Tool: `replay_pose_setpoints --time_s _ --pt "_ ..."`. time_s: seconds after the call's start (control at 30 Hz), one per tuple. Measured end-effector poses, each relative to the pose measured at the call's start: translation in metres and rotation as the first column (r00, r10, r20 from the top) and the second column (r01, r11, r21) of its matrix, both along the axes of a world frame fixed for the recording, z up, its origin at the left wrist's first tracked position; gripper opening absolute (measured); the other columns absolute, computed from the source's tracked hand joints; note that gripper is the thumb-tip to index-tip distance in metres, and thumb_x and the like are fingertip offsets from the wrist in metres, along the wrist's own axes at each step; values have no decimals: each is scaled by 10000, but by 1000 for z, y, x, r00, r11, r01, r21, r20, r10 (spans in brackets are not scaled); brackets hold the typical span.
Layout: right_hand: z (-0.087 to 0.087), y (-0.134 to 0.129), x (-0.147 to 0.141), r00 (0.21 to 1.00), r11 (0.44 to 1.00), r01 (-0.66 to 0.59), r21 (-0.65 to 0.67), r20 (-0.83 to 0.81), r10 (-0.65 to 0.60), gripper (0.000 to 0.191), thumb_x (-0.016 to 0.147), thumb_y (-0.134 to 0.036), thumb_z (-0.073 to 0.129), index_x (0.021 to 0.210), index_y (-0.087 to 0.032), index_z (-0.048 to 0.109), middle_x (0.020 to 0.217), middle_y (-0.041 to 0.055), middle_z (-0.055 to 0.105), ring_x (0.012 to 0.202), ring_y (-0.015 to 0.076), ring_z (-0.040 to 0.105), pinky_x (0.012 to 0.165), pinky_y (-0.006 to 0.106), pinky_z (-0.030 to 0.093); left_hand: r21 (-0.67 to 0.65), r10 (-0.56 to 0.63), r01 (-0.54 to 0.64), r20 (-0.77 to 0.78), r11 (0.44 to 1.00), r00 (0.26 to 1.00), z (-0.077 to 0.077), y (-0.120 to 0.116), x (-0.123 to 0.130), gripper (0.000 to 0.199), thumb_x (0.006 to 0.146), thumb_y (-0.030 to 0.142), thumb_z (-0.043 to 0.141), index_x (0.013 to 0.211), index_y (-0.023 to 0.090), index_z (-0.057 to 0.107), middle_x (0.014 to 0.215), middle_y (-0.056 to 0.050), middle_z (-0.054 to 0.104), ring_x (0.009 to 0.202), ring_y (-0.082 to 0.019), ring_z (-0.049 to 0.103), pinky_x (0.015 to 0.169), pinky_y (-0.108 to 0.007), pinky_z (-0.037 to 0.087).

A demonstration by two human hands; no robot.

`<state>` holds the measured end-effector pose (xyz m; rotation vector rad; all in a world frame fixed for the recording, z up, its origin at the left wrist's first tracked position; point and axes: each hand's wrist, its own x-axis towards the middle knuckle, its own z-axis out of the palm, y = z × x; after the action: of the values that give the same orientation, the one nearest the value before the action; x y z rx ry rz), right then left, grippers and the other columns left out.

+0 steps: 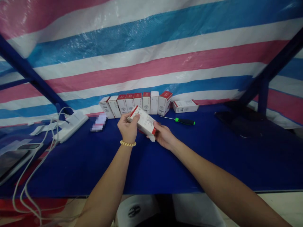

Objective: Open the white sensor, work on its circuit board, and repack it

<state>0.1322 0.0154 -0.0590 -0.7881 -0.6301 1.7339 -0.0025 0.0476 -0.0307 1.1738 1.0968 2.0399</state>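
L hand (127, 126) + R hand (164, 135) both on one white/red printed carton (145, 121), held up over the blue tabletop (106, 164), approx. center, in front of the row of upright cartons (138, 100). Carton tilted: upper L end in L hand, lower R end at R hand. Grip: L holding carton, thumb on printed face, other fingers mostly hidden behind; R thumb + fingers at the red-edged lower end, narrow hold, exact fingertip contact hard to see. White end flap (151, 138) sticks out at that lower end, so it looks unclosed; contents not visible, can't tell if full.

Handling (judgement): L should act as the clamp, firm but not squeezing, b/c thin card likely dents. R better left to work the flap only, w/ fingertips along the fold, side tabs flat first; forcing it at an angle could crease or tear the edge. Lower end pts down, so leveling the carton would be safer in case something slides out. Elbow room OK, but the row is just behind the L hand; a backward bump might topple boxes. Screwdriver (185, 121), blk/green handle, lies beyond R hand, near a carton lying on its side (186, 106); not touched.
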Motion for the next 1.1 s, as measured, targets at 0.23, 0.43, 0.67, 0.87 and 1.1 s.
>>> replay_pose_setpoints --time_s 0.23,0.43,0.67,0.87,1.1 --pt "-1 3 3 996 997 34 76 75 -40 159 798 -293 658 869 -178 575 758 67 693 662 166 671 582 287 559 -209 -5 152 572 966 820 0 13 1 192 613 147 707 748 158 571 751 -11 658 693 -154 656 639 -276 531" --pt "2 2 5 960 991 77 108 262 -103 168 721 -287 691 735 -168 574 626 31 636 527 134 604 434 242 471 -253 -30 243 632 936 775 -3 12 2 143 678 153 670 795 160 589 787 -35 670 745 -176 670 656 -294 549" --pt "9 0 8 948 989 107 105 289 -133 215 663 -332 702 633 -141 607 579 15 573 437 88 498 352 217 292 -131 -100 211 574 969 813 -6 13 2 228 642 187 722 764 180 530 794 -15 664 788 -183 673 694 -304 548" --pt "8 2 7 955 980 199 8 224 -196 238 680 -382 709 740 -155 673 598 3 548 510 79 423 399 225 215 26 -221 233 437 972 872 -4 5 7 341 608 263 791 812 191 528 842 -21 667 801 -187 673 703 -315 546" --pt "2 5 9 970 978 209 -23 129 -204 183 690 -331 703 798 -184 686 706 27 638 606 96 463 527 251 313 131 -342 317 287 939 895 -7 -1 9 379 591 252 832 855 205 565 868 -29 669 833 -177 664 741 -313 545"
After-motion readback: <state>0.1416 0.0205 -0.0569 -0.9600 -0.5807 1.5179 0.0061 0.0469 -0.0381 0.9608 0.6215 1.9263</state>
